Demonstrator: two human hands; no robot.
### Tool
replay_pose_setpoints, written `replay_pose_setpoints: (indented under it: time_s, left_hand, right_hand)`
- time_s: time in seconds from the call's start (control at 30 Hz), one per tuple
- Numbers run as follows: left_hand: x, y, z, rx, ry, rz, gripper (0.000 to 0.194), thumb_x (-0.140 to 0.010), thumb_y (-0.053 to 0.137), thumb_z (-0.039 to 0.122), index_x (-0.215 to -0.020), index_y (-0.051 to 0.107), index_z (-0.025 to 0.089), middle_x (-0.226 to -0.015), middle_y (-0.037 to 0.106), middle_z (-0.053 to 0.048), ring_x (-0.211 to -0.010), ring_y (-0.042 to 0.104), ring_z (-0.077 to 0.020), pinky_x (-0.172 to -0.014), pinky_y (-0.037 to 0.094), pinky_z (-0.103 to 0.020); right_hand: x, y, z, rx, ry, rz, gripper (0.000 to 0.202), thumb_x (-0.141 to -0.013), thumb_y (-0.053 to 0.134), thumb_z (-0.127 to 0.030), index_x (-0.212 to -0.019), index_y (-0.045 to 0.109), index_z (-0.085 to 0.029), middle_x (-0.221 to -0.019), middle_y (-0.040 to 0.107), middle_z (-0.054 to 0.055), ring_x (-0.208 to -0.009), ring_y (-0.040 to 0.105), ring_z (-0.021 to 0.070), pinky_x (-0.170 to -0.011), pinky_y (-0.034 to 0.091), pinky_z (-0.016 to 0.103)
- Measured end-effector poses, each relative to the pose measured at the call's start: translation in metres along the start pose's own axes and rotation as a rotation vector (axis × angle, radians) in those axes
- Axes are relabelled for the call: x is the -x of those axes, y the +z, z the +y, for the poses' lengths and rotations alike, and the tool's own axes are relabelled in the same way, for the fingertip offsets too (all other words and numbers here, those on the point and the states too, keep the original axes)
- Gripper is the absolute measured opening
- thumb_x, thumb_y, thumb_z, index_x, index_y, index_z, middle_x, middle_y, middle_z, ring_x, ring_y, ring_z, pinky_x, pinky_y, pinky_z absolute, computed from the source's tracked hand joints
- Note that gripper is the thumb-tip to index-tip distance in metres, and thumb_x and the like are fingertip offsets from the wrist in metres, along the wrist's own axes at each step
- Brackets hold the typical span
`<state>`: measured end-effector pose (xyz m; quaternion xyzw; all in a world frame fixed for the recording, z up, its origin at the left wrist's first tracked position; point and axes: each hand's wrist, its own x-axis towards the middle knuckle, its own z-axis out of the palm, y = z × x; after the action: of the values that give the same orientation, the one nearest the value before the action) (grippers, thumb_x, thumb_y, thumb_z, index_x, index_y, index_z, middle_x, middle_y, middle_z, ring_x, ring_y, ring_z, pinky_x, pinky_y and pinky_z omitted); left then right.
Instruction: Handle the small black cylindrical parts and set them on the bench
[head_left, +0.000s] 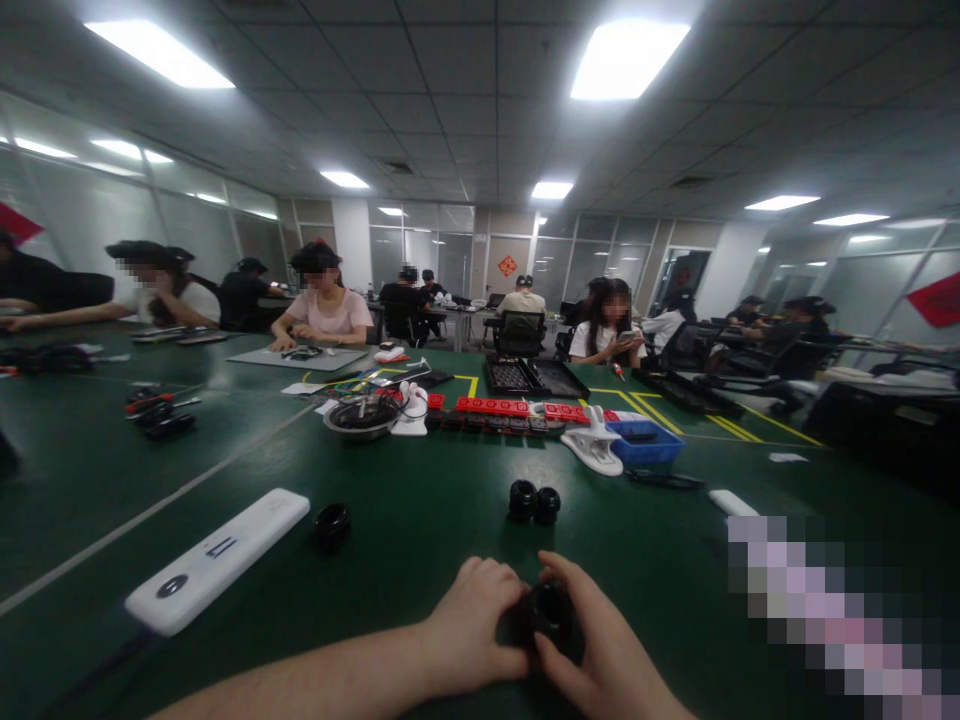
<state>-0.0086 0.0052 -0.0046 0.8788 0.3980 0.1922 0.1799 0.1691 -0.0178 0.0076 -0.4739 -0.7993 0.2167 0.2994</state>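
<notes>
Near the front edge of the view, my right hand [600, 645] curls its thumb and fingers round a black, round, hollow part [553, 604]. My left hand [476, 620] is closed against its left side; the fingertips are partly hidden, and whether that hand grips the same piece or a second one joined to it is hard to see. Just beyond my hands stand two similar black ribbed parts, a larger one [523, 500] and a smaller one [548, 505], side by side. Another black part [332, 526] sits apart to the left.
On the green table [405, 540] lies a white power strip [217, 560] at left. Further back are a metal bowl [361, 416], a white clamp [596, 445], a blue bin [646, 442] and red strips [491, 405]. Several people sit at tables beyond.
</notes>
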Motion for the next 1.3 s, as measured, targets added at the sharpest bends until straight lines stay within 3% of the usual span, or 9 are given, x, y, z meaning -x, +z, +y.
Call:
replay_pose_setpoints:
  time_s: [0.2,0.33,0.63,0.8,0.97,1.13,1.3]
  left_hand:
    - [-0.0008,0.0016,-0.0019,-0.025,-0.002,0.006,0.030,-0.066,0.068,0.037,-0.088,0.055,0.020,-0.092,0.056,0.001,-0.085,0.049,-0.0191,-0.078,0.034,-0.030]
    - [-0.0005,0.0010,-0.0015,-0.017,0.010,0.002,0.033,-0.067,0.068,0.039,-0.092,0.055,0.021,-0.093,0.056,0.001,-0.087,0.049,-0.0194,-0.078,0.034,-0.030]
    - [-0.0006,0.0019,-0.0013,-0.016,0.015,0.011,0.030,-0.064,0.071,0.035,-0.084,0.055,0.020,-0.091,0.056,0.001,-0.084,0.049,-0.0187,-0.076,0.034,-0.029]
    - [-0.0012,0.0009,-0.0006,-0.005,0.008,0.020,0.033,-0.064,0.071,0.035,-0.089,0.056,0.020,-0.092,0.057,0.001,-0.085,0.050,-0.0183,-0.077,0.034,-0.029]
    - [0.0004,0.0010,-0.0009,-0.016,0.020,0.027,0.030,-0.065,0.070,0.035,-0.086,0.055,0.019,-0.091,0.056,0.001,-0.085,0.049,-0.0183,-0.076,0.035,-0.028]
    - [0.0006,0.0006,-0.0005,-0.027,0.024,0.021,0.030,-0.065,0.072,0.036,-0.083,0.055,0.020,-0.088,0.056,0.001,-0.083,0.049,-0.0184,-0.074,0.035,-0.028]
    - [0.0006,0.0019,-0.0020,-0.013,0.035,0.036,0.034,-0.064,0.073,0.038,-0.085,0.055,0.020,-0.091,0.056,0.002,-0.084,0.049,-0.0180,-0.077,0.034,-0.029]
  right_hand:
    - [0.0023,-0.0013,-0.0007,-0.049,-0.005,-0.073,0.060,-0.068,0.048,-0.012,-0.127,0.034,-0.014,-0.120,0.053,0.012,-0.112,0.050,0.0228,-0.096,0.038,0.040]
    - [0.0009,-0.0021,-0.0028,-0.035,0.024,-0.022,0.062,-0.069,0.053,-0.016,-0.128,0.033,-0.015,-0.122,0.050,0.013,-0.113,0.047,0.0249,-0.097,0.036,0.043]
    - [-0.0005,0.0004,-0.0001,-0.034,-0.001,-0.001,0.053,-0.069,0.054,-0.014,-0.121,0.042,-0.016,-0.105,0.058,0.009,-0.098,0.055,0.0237,-0.089,0.042,0.039]
    - [0.0015,0.0008,0.0029,-0.073,-0.040,0.000,0.057,-0.070,0.047,-0.012,-0.126,0.035,-0.017,-0.116,0.054,0.011,-0.108,0.051,0.0235,-0.095,0.039,0.041]
    - [0.0024,0.0030,0.0038,-0.050,-0.036,-0.011,0.063,-0.069,0.053,-0.015,-0.129,0.032,-0.016,-0.127,0.045,0.013,-0.117,0.043,0.0262,-0.098,0.034,0.045]
    - [-0.0006,0.0019,0.0030,-0.019,0.010,0.034,0.058,-0.069,0.056,-0.016,-0.124,0.037,-0.018,-0.114,0.052,0.011,-0.106,0.049,0.0258,-0.093,0.038,0.044]
    - [-0.0013,0.0026,0.0041,-0.003,-0.040,0.035,0.055,-0.070,0.052,-0.010,-0.123,0.037,-0.018,-0.108,0.053,0.009,-0.103,0.050,0.0236,-0.092,0.040,0.042]
